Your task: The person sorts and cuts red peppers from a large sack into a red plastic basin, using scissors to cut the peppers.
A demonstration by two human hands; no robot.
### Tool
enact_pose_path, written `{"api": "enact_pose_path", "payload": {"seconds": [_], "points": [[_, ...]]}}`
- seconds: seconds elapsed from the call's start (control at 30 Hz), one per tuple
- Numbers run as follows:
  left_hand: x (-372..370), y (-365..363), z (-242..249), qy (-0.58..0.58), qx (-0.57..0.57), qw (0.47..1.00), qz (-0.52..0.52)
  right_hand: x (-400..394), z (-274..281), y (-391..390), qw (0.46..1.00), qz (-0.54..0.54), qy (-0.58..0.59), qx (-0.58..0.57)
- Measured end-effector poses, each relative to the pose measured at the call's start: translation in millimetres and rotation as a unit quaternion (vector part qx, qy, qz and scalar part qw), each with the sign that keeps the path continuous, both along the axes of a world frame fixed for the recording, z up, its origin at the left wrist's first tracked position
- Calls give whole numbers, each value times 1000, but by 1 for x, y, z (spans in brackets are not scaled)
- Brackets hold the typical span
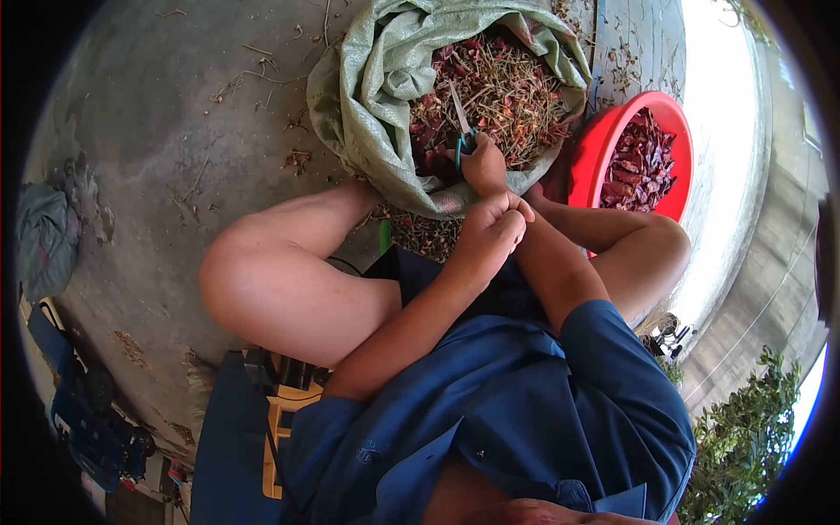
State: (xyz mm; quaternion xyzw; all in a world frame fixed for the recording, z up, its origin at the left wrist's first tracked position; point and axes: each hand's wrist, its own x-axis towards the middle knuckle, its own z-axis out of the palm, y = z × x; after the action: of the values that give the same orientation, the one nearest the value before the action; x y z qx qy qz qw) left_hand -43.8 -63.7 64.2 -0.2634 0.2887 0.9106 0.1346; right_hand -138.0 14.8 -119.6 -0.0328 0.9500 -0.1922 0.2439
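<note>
My right hand (485, 164) is closed around the teal handles of a pair of scissors (460, 114), whose blades point away from me. The scissors are over the mouth of a pale green woven sack (372, 109). Inside the sack lies a heap of dried red chili bits and stems (512, 96). My left hand (494, 226) is curled closed against my right forearm, just behind the wrist. Whatever its fingers may hold is hidden. More stems and scraps (424, 236) lie on the ground between my legs, below the sack's near edge.
A red basin (588, 162) with dark dried red chilies (643, 166) stands right of the sack, near my right knee. Loose stems are scattered on the concrete floor (166, 114). A dark cloth bundle (45, 241) lies at far left. A leafy plant (744, 437) grows at lower right.
</note>
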Motion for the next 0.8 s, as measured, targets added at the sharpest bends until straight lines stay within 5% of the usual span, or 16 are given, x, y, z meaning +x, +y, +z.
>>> {"api": "enact_pose_path", "payload": {"seconds": [0.2,0.47,0.8], "points": [[1,4,-8,4,-34,999,-10,20,3,-35,1000,-1,-17,17],[-2,1,-1,8,-8,1000,-2,-6,2,11,995,-80,18,-63],[4,9,-16,0,-40,999,-11,25,-3,-33,996,82,14,11]]}}
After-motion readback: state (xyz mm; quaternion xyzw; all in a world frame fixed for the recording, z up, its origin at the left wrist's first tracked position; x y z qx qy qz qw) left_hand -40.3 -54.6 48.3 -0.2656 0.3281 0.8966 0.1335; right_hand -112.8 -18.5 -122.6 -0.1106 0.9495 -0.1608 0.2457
